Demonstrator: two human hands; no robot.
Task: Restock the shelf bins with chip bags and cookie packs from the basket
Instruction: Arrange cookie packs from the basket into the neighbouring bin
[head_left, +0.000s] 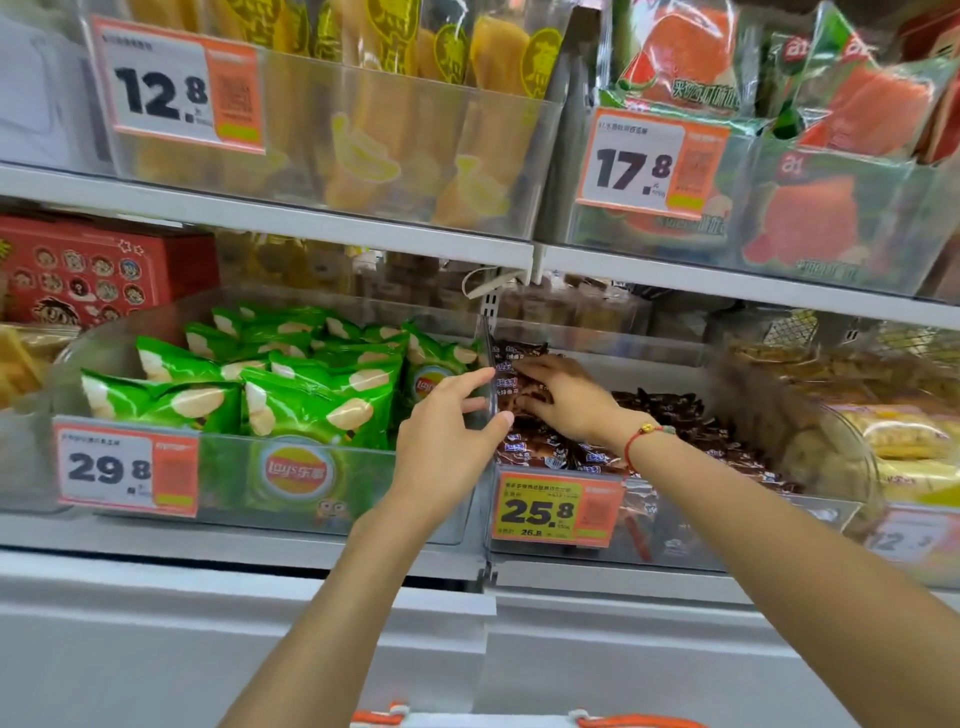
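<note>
Tucking cookie packs (524, 387) into the brown bin (675, 525), right hand (563, 397) pressing flat, fingers straight. Left hand (449, 436) pinches the divider (489, 364). Chip bin (332, 499) looks pretty full; basket (519, 719) contents unseen.

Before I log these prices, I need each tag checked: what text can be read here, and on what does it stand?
"12.8": tag on the upper left bin.
"17.8": tag on the upper right bin.
"29.8": tag on the chip bin.
"25.8", and "26.8" below: yellow tag on the cookie bin.
"Lay's": green chip bags.
"a1": watermelon packs.
Small print, QR codes, cookie wrappers and the far-right tag: unreadable.
</note>
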